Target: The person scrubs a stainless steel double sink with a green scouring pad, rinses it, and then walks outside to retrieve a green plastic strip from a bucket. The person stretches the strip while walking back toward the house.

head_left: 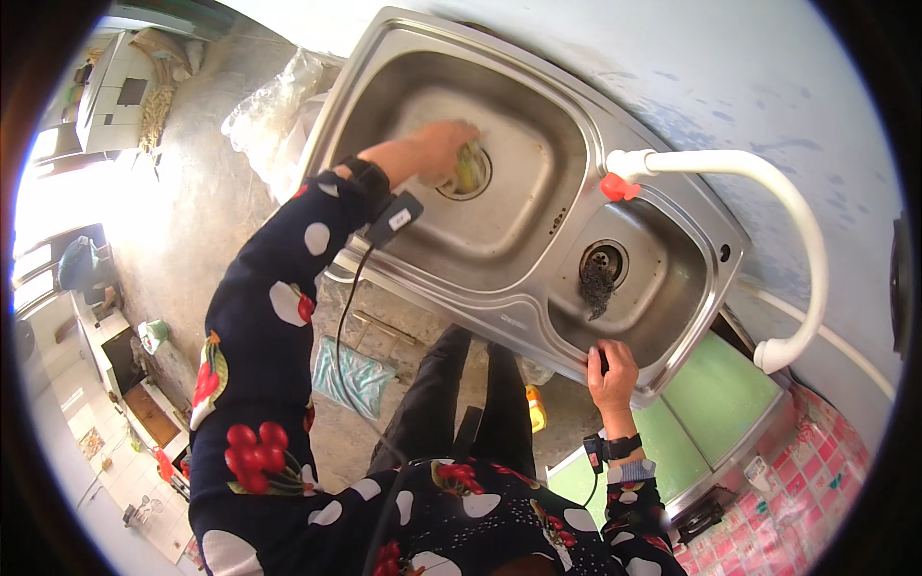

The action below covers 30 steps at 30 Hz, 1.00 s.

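In the large basin of the steel sink, my left hand is closed on a yellow-green sponge or cloth. Motion smears both, so its exact kind cannot be made out. It is pressed down over the basin's round drain. My right hand grips the front rim of the small basin, thumb and fingers curled at the edge. Inside that basin lies a dark wiry scourer, partly over the drain strainer.
A curved white faucet with a red handle arches over the sink's right side. Clear plastic bags lie left of the sink. A green-panelled cabinet stands at the right. A cable hangs from my left wrist.
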### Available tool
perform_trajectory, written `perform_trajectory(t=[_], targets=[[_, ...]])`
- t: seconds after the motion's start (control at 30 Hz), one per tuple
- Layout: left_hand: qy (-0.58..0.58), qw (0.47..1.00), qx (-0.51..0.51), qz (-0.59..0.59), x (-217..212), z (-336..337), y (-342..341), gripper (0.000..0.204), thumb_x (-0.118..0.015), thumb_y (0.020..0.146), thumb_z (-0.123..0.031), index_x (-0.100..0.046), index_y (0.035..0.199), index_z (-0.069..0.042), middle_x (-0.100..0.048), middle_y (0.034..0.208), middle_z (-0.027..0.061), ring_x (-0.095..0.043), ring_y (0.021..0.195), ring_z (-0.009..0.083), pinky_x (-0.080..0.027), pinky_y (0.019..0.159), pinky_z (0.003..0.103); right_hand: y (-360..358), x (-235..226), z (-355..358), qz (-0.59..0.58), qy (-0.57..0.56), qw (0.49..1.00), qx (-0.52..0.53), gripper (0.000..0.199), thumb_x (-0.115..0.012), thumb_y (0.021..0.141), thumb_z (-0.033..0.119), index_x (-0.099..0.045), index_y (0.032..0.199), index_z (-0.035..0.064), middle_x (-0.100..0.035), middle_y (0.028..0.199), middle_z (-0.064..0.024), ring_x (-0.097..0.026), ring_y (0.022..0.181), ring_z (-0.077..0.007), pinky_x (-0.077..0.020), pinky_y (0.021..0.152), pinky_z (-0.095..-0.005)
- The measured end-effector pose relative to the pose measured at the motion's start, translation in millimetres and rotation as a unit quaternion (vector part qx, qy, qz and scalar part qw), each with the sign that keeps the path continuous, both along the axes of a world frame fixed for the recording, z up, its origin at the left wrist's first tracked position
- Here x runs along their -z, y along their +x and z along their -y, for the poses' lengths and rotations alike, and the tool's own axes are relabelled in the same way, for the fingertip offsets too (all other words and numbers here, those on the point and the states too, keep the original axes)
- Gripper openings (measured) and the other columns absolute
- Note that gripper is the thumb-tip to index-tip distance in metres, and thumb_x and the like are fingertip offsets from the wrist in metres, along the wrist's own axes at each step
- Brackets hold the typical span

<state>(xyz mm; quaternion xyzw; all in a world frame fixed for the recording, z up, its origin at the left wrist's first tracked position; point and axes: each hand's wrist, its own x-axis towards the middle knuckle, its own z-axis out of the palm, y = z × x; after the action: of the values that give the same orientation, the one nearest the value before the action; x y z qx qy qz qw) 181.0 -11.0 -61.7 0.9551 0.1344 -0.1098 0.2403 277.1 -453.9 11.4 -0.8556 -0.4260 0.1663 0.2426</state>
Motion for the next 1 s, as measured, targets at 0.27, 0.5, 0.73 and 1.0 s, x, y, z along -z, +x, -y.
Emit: perform_trajectory(t=[0.27, 0.5, 0.73, 1.0], targets=[[0.407, 0.902, 0.13, -0.07, 26.0, -51.2, -34.2, 0.034, -0.061, 0.071, -0.016, -0.058, 0.105, -0.011, -0.051, 0.108, 0.0039, -0.045, 0.107, 0.0197, -0.038, 0.086, 0.034, 0.5, 0.7, -0.3, 0.003, -0.012, 1.0, -0.01, 0.014, -0.059, 0.077, 0.013, -0.058, 0.083, 0.0005, -0.06, 0.08, -0.0124, -0.056, 0.074, -0.0309, -0.0457, 0.066, -0.038], [0.16, 0.96, 0.013, -0.228, 17.2, -14.2, -67.9, 0.031, -0.061, 0.07, -0.011, -0.061, 0.101, -0.006, -0.055, 0.103, 0.0116, -0.054, 0.098, 0.0291, -0.048, 0.077, 0.041, 1.6, -3.8, -0.9, -0.009, -0.015, 1.0, -0.007, 0.015, -0.058, 0.077, 0.014, -0.058, 0.083, 0.0006, -0.059, 0.08, -0.0123, -0.056, 0.075, -0.0312, -0.0453, 0.066, -0.0384], [0.225, 0.956, 0.086, -0.167, 10.9, -41.9, -45.5, 0.028, -0.062, 0.067, -0.011, -0.061, 0.095, -0.008, -0.061, 0.09, 0.0117, -0.06, 0.085, 0.0291, -0.048, 0.073, 0.04, 1.8, -0.4, 1.9, -0.004, -0.007, 1.0, -0.007, 0.015, -0.058, 0.078, 0.014, -0.058, 0.084, 0.0001, -0.059, 0.081, -0.0125, -0.056, 0.075, -0.0316, -0.0455, 0.066, -0.0384], [0.324, 0.927, 0.11, -0.154, 17.9, -44.0, -41.3, 0.018, -0.055, 0.075, -0.012, -0.064, 0.091, -0.01, -0.055, 0.099, 0.0053, -0.052, 0.097, 0.022, -0.044, 0.074, 0.035, 2.3, 1.4, 2.4, -0.011, -0.014, 1.0, -0.011, 0.015, -0.058, 0.078, 0.013, -0.058, 0.086, 0.0004, -0.06, 0.083, -0.0129, -0.057, 0.075, -0.0317, -0.046, 0.065, -0.0381]])
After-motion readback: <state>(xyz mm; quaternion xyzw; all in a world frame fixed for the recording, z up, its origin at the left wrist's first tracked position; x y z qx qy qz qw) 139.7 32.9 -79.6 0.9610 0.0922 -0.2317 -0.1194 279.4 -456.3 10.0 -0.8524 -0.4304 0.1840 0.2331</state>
